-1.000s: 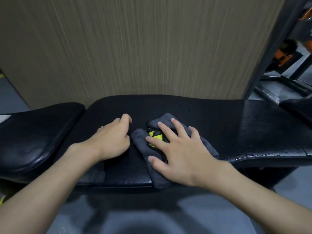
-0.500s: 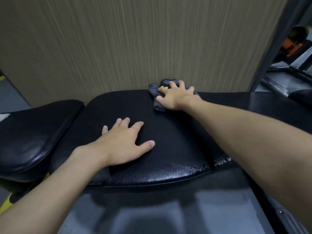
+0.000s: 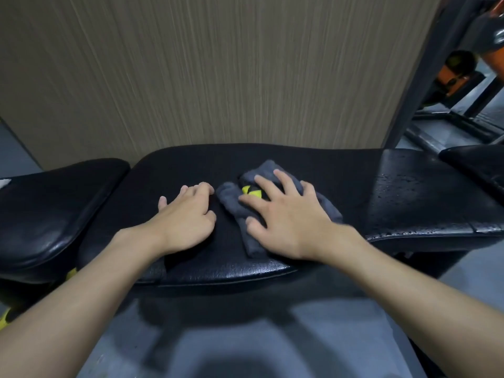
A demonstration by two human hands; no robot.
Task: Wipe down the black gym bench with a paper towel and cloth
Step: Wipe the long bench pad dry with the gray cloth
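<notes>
Head view: right grip (image 3: 289,214), fingers spread flat, presses the crumpled grey cloth (image 3: 230,200) onto the black padded bench (image 3: 300,156). The droplet-speckled section (image 3: 422,197) lies rightward. Left grip (image 3: 188,216) rests beside the cloth, empty and loosely curled.

No text, label or number here can be read.

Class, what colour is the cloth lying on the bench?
Dark grey cloth, with a small yellow-and-black patch; the head view shows it.

Your single head view, wide-angle, pitched forward and down, close above the bench (image 3: 313,170), facing the wall (image 3: 218,72) just behind it.
</notes>
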